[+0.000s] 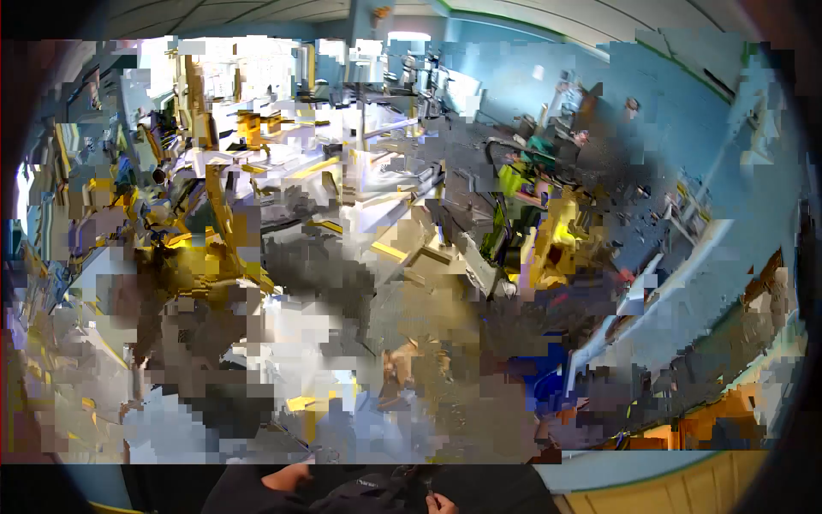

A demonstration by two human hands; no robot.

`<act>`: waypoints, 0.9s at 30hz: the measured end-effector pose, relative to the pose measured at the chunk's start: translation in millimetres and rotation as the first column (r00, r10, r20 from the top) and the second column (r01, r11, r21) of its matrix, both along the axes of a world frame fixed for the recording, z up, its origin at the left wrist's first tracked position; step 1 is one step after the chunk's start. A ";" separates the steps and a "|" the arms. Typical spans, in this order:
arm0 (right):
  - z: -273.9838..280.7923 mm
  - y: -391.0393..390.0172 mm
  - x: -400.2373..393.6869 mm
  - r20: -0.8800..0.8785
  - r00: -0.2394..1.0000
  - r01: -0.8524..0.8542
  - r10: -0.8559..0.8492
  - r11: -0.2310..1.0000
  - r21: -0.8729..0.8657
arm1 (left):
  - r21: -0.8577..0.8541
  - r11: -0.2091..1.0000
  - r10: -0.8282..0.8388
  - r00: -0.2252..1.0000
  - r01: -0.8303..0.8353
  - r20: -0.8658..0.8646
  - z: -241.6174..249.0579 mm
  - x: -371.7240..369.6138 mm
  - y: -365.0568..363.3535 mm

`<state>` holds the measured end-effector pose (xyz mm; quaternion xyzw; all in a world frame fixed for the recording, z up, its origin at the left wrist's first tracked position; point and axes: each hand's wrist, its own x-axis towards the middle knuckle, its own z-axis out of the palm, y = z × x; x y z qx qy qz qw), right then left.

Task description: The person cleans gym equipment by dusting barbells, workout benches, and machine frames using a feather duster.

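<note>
Blocky picture corruption covers most of the head view, so only the bottom strip is sharp. There, my right hand (440, 504) shows at the lower edge in front of dark clothing (368, 490). Its fingers are drawn together in a pinch, and what they hold, if anything, is too small to name. Farther left, a bare piece of my left arm (288, 477) comes out of a dark sleeve (235, 493). The fingers of my left hand are hidden by the broken picture.
A light blue wall (514, 51) runs along the back and right. Bright windows (240, 68) stand at the far left, beyond smeared white and yellow shapes. Something deep blue (548, 368) lies right of centre. A yellowish panelled surface (685, 488) fills the lower right.
</note>
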<state>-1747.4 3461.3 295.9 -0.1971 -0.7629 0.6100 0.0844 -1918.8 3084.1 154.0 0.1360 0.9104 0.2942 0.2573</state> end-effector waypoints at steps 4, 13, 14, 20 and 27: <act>15.8 73.1 -114.7 -0.082 0.976 -0.205 0.202 0.978 -0.035 | 0.045 0.971 0.227 0.965 -0.235 0.130 28.6 -7.9 35.8; 118.9 61.7 -370.6 -0.289 0.731 -0.588 0.618 0.785 0.195 | 0.497 0.567 0.796 0.592 -0.657 -0.127 142.8 -51.1 77.1; 132.4 48.5 -393.0 -0.287 0.719 -0.603 0.633 0.774 0.194 | 0.543 0.506 0.834 0.541 -0.670 -0.109 156.4 -68.6 75.9; 189.2 -25.3 -533.4 -0.265 0.699 -0.664 0.664 0.741 0.105 | 0.624 0.529 0.849 0.377 -0.575 -0.371 232.4 -194.9 59.7; 187.5 -103.3 -654.2 -0.412 0.431 -0.610 0.803 0.596 0.522 | 0.723 0.519 0.854 0.241 -0.456 -0.461 303.6 -367.2 15.8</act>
